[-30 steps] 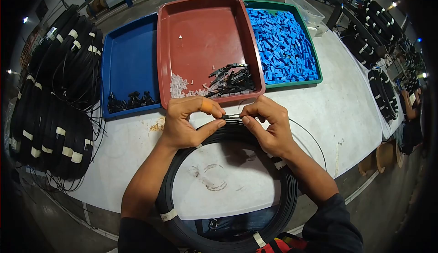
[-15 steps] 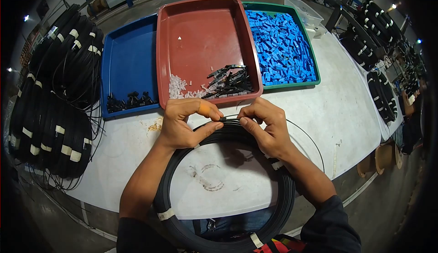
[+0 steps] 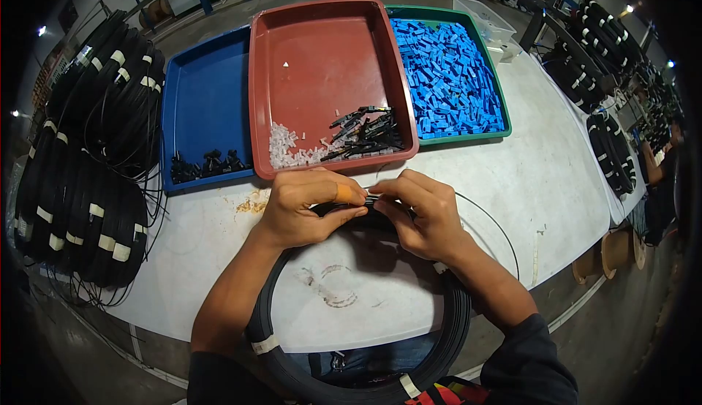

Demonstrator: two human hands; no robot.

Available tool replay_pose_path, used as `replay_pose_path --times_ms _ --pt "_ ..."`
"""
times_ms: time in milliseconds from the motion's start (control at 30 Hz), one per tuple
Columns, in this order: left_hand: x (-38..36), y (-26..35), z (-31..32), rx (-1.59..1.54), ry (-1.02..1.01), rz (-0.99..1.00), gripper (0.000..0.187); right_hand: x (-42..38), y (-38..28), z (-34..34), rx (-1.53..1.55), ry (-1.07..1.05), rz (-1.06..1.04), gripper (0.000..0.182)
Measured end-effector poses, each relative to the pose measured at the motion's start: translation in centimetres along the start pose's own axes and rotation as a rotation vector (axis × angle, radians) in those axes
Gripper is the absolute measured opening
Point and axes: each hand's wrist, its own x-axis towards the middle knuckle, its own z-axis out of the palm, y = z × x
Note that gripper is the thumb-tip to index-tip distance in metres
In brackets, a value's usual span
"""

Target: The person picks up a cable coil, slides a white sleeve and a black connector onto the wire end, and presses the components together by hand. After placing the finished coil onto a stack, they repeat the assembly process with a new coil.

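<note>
A black cable coil [image 3: 455,324] with pale tape bands stands at the table's front edge, against my body. At its top my left hand [image 3: 314,204], with an orange band on one finger, pinches a small dark piece, largely hidden by the fingertips. My right hand [image 3: 420,211] is closed with its fingertips almost touching the left ones, on a thin black cable. A loop of that cable [image 3: 491,218] arcs out to the right over the table.
Behind my hands stand a blue tray [image 3: 208,105] with black parts, a red tray [image 3: 329,54] with clear and black pieces, and a green tray [image 3: 504,123] of blue clips. Cable coils [image 3: 80,215] are stacked left, more [image 3: 610,153] right. A person's arm shows far right.
My hands have shifted slightly and drawn closer together, the left one moving right. The fingertips now cover more of the small dark piece.
</note>
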Motion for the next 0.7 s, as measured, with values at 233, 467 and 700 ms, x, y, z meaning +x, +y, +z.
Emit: replay_pose_path --times_ms 233,467,700 --pt "0.0 0.5 -0.3 0.072 0.06 0.011 0.017 -0.1 0.7 -0.6 0.002 -0.074 0.036 0.03" --pt "-0.3 0.4 0.0 0.098 -0.007 -0.038 0.011 0.1 1.0 -0.1 0.02 -0.126 0.011 0.032" --pt "-0.2 0.3 0.0 0.064 0.013 -0.032 0.011 -0.1 1.3 0.2 -0.001 -0.087 -0.095 0.028"
